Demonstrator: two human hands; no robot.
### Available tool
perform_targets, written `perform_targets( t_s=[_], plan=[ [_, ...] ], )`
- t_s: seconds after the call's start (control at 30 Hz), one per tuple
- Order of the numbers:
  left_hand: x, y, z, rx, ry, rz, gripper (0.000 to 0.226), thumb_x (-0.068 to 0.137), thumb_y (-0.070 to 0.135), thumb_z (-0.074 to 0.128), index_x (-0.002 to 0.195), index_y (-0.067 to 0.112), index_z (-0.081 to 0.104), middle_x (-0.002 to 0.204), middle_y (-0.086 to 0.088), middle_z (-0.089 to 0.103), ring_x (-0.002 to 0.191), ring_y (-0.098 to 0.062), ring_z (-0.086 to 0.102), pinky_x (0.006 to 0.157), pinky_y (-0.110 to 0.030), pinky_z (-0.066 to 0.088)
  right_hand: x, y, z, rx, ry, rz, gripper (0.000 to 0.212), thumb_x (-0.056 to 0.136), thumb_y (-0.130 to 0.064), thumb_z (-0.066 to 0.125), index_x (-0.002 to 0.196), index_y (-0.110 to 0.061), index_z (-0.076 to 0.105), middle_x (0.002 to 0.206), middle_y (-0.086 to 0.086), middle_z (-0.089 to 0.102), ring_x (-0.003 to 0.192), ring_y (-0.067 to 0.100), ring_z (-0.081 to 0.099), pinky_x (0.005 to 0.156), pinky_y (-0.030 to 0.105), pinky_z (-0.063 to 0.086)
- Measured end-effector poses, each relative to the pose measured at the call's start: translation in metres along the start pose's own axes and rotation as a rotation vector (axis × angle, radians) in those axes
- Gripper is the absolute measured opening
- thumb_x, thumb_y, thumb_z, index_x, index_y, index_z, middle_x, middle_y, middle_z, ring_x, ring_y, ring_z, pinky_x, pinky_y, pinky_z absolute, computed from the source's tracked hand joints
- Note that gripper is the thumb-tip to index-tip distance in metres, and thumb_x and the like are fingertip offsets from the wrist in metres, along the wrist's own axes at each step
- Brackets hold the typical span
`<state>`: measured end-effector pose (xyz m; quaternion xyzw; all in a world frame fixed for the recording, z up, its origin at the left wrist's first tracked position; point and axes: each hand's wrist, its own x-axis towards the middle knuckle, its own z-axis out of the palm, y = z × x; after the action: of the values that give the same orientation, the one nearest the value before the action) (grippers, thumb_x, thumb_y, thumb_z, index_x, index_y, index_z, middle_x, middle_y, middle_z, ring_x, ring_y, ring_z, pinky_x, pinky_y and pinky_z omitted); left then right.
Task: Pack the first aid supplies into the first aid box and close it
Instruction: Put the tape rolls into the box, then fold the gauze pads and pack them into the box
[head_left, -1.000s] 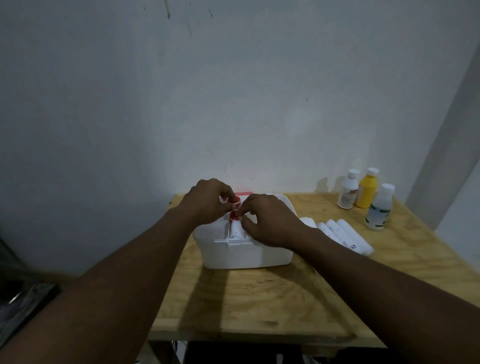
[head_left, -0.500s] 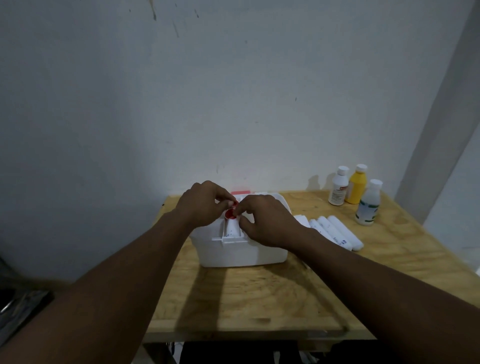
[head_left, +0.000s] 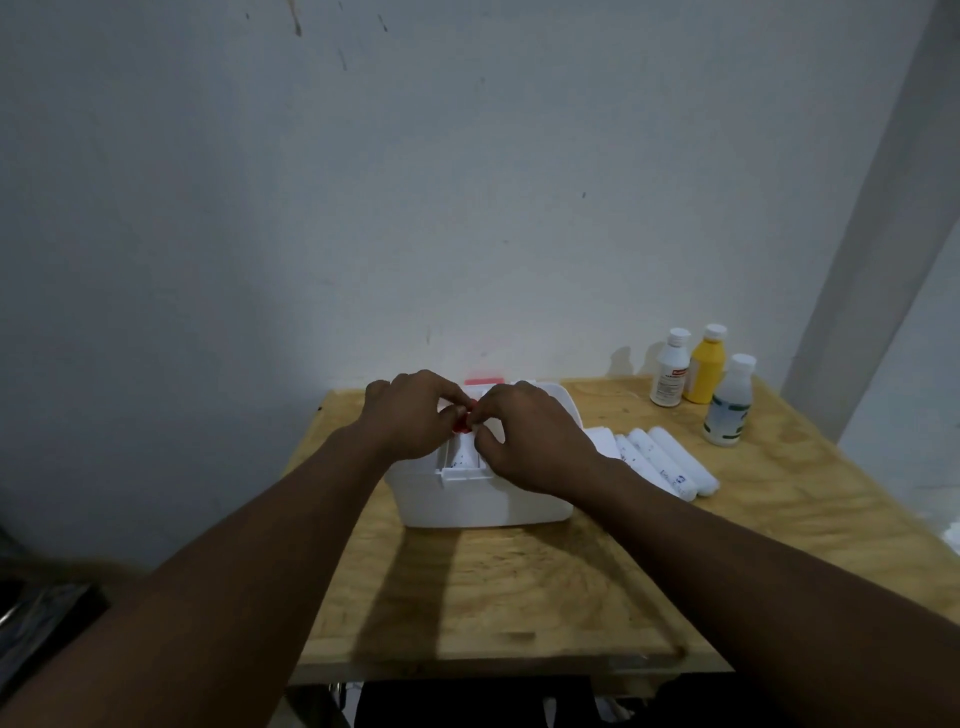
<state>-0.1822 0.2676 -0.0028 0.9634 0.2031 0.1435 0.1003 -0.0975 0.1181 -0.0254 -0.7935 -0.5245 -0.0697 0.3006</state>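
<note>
Both bare forearms reach forward over a pale plywood desk (head_left: 519, 597) pushed against a plain whitish wall (head_left: 467, 182). The left hand (head_left: 410, 415) sits curled on top of a white plastic first aid box (head_left: 483, 501), its fingertips pinched around a small red round catch (head_left: 461, 422) at the middle of the lid. The right hand (head_left: 530, 441) comes in from the other side, knuckles up, thumb and forefinger meeting the same red piece, so the two hands touch at their fingertips. Just below them, between the wrists, a narrow white latch frame (head_left: 464, 470) stands out on the near wall of the box. A bit of pink-red plastic (head_left: 483, 381) peeks up behind the hands at the far edge of the lid; what it is, I cannot tell.

To the right of the right wrist, several white rolled bandages (head_left: 660, 462) lie side by side on the desk, the nearest one close to the box. Further right and beyond the hand, near the wall, three bottles stand upright close together: a small white bottle with a red label (head_left: 671, 371), a yellow bottle with a white cap (head_left: 705, 366), and a translucent bottle with a white cap (head_left: 730, 402) in front of it.
</note>
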Motion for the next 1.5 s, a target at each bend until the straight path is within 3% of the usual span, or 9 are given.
perform_targets(
  t_s=[0.17,0.3,0.57,0.7,0.9,1.03,1.23,1.37,1.5],
  plan=[
    [-0.003,-0.004,-0.003,-0.055,-0.077,-0.006,0.029,0.098,0.022,0.056,0.114,0.037,0.074,0.109,0.009,0.077,0.103,-0.018,0.068,0.085,-0.042,0.057,0.004,-0.001,0.003,0.019,-0.011,0.003,0.032,0.082,-0.031,0.050,0.098,-0.021,0.076,0.097,0.000,0.072,0.086,0.017,0.065,0.077,0.040,0.055],
    [-0.007,-0.014,-0.008,-0.023,-0.060,-0.011,0.030,0.099,0.020,0.055,0.118,0.034,0.074,0.115,0.005,0.076,0.105,-0.019,0.067,0.082,-0.035,0.055,0.008,-0.009,0.008,0.027,-0.008,-0.001,0.032,0.083,-0.032,0.050,0.098,-0.020,0.076,0.094,0.000,0.074,0.085,0.018,0.067,0.078,0.041,0.056],
    [-0.013,-0.030,-0.010,-0.093,0.020,-0.051,0.026,0.097,0.020,0.061,0.118,0.025,0.075,0.126,-0.004,0.070,0.116,-0.025,0.062,0.095,-0.041,0.053,0.009,-0.020,0.005,0.069,0.189,-0.063,0.026,0.084,-0.027,0.058,0.097,-0.014,0.076,0.092,0.003,0.075,0.085,0.018,0.066,0.080,0.033,0.052],
    [-0.008,-0.017,-0.015,-0.098,0.146,-0.056,0.022,0.091,0.027,0.064,0.111,0.028,0.075,0.122,-0.004,0.067,0.116,-0.025,0.061,0.099,-0.046,0.049,0.009,0.015,-0.030,0.099,0.313,0.067,0.023,0.078,-0.024,0.058,0.093,-0.016,0.074,0.085,0.001,0.074,0.078,0.018,0.067,0.077,0.035,0.055],
    [0.013,0.046,-0.006,-0.133,0.116,0.099,0.019,0.089,0.031,0.065,0.105,0.031,0.075,0.112,0.006,0.071,0.108,-0.018,0.065,0.097,-0.041,0.049,-0.015,0.083,-0.081,-0.034,-0.086,0.342,0.014,0.082,-0.025,0.066,0.086,-0.015,0.074,0.093,0.002,0.073,0.083,0.016,0.067,0.073,0.029,0.052],
    [0.029,0.092,0.006,0.031,-0.051,0.219,0.027,0.091,0.036,0.062,0.115,0.030,0.072,0.125,0.008,0.069,0.116,-0.017,0.062,0.099,-0.037,0.046,-0.039,0.101,-0.081,-0.109,-0.266,0.397,0.032,0.079,-0.041,0.072,0.083,-0.009,0.074,0.084,0.006,0.074,0.077,0.016,0.068,0.072,0.037,0.058],
    [0.050,0.135,0.038,0.292,-0.294,0.300,0.041,0.092,0.042,0.062,0.131,0.031,0.060,0.136,0.004,0.060,0.125,-0.020,0.055,0.101,-0.039,0.036,-0.065,0.100,-0.070,-0.169,-0.336,0.365,0.041,0.077,-0.049,0.072,0.078,-0.008,0.072,0.079,0.010,0.069,0.073,0.021,0.063,0.066,0.037,0.050],
    [0.053,0.148,0.055,0.379,-0.426,0.260,0.047,0.090,0.035,0.067,0.135,0.026,0.055,0.137,-0.001,0.059,0.127,-0.023,0.052,0.107,-0.043,0.030,-0.073,0.100,-0.063,-0.170,-0.334,0.299,0.040,0.077,-0.037,0.072,0.055,-0.014,0.048,0.062,-0.001,0.040,0.065,0.017,0.040,0.050,0.028,0.028],
    [0.052,0.150,0.061,0.388,-0.425,0.252,0.041,0.087,0.033,0.069,0.125,0.023,0.060,0.126,-0.002,0.061,0.120,-0.023,0.054,0.104,-0.044,0.032,-0.074,0.106,-0.066,-0.020,-0.275,0.337,0.020,0.074,-0.021,0.071,0.063,-0.015,0.056,0.062,-0.003,0.051,0.058,0.008,0.044,0.051,0.021,0.031]
  ],
)
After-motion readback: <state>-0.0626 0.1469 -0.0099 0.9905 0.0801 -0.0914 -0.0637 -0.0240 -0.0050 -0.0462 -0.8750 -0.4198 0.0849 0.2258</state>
